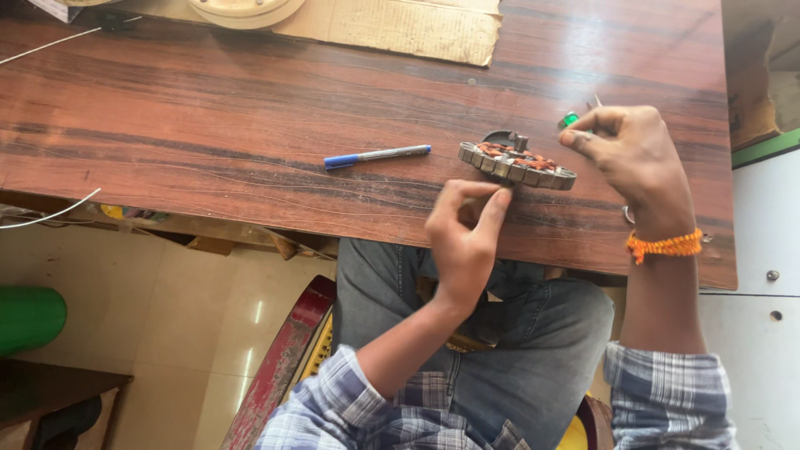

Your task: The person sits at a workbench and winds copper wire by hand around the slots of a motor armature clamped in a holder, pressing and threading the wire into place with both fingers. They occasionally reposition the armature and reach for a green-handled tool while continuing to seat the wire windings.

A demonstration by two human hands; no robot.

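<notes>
While motor stator (517, 164) lies flat near table's (208, 125) front edge, my left hand (463, 237) pinches at its rim, thumb and forefinger pressed together. Right hand (633, 158) steadies far side, fingers curled round small green-tipped tool (568, 120). Winding work seems underway; next move needs steady grip. Blue pen (375, 156) lies just beside.

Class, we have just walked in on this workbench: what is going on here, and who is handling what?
A person seated at a wooden table works on a round motor stator with copper windings, which lies flat near the table's front edge. The left hand pinches at the stator's near rim. The right hand rests beside it on the far right, a small green-tipped tool by its fingertips. A blue pen lies apart to the left, and cardboard sits at the back.
</notes>
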